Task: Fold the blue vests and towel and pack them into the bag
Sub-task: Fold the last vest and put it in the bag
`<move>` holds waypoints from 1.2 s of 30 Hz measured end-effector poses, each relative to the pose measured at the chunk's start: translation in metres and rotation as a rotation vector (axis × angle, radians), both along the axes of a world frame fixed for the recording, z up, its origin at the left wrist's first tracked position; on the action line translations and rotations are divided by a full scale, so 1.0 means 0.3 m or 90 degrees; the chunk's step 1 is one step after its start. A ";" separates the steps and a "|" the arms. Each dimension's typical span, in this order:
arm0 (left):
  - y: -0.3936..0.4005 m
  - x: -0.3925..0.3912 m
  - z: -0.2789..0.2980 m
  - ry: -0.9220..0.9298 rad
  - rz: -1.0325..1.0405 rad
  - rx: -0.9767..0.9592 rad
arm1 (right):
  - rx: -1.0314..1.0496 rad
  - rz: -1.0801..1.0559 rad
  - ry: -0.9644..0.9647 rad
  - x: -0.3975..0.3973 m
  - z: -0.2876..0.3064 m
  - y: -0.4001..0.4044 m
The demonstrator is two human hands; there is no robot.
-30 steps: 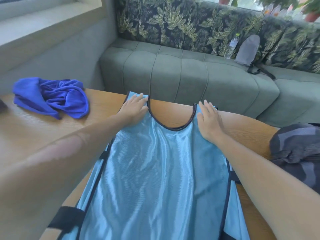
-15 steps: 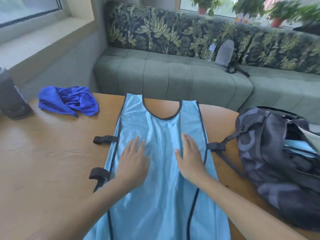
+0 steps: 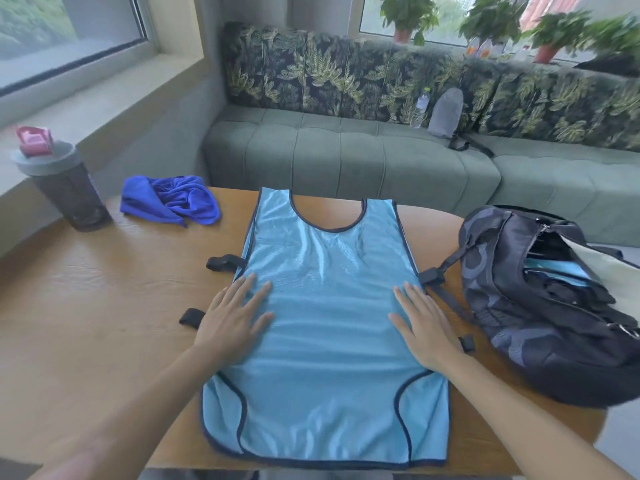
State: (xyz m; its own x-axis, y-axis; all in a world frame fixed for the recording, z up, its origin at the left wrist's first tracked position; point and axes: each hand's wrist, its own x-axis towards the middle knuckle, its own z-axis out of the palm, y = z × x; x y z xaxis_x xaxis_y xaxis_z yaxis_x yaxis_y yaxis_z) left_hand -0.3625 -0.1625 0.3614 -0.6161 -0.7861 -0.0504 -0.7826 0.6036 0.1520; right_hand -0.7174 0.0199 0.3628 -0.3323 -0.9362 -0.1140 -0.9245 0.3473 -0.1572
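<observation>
A light blue vest (image 3: 329, 296) with dark trim lies spread flat on the wooden table (image 3: 104, 306), neck hole away from me. My left hand (image 3: 232, 317) presses flat on its left side, fingers straight. My right hand (image 3: 422, 327) lies flat on its right side near the black side strap. A crumpled dark blue towel (image 3: 169, 199) sits at the table's far left. The dark patterned bag (image 3: 540, 306) lies open at the right, with light blue fabric showing inside it.
A dark shaker bottle (image 3: 65, 188) with a grey lid stands at the far left of the table. A green sofa (image 3: 346, 157) runs behind the table, with a water bottle (image 3: 420, 107) and a grey pouch (image 3: 446, 112) on it.
Both hands slid down the vest from its shoulder straps toward me and spread apart to its side edges. The view pulled back, bringing the bag and shaker bottle into sight.
</observation>
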 end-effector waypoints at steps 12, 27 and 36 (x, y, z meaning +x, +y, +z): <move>0.298 0.032 0.024 0.000 -0.159 0.019 | 0.023 0.107 -0.127 0.335 0.091 0.161; 0.367 0.297 0.006 0.131 0.240 0.076 | -0.117 -0.289 -0.010 0.283 0.059 0.477; 0.323 0.258 0.096 0.212 0.358 0.345 | -0.054 -0.421 -0.395 0.254 0.121 0.374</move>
State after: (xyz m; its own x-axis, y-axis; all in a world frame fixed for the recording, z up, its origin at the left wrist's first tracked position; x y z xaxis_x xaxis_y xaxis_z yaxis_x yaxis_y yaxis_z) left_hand -0.2850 -0.0655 0.3903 -0.1902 -0.8991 -0.3942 -0.8071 -0.0854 0.5842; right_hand -0.6413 0.1321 0.3992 -0.7070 -0.5892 -0.3911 -0.2814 0.7418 -0.6087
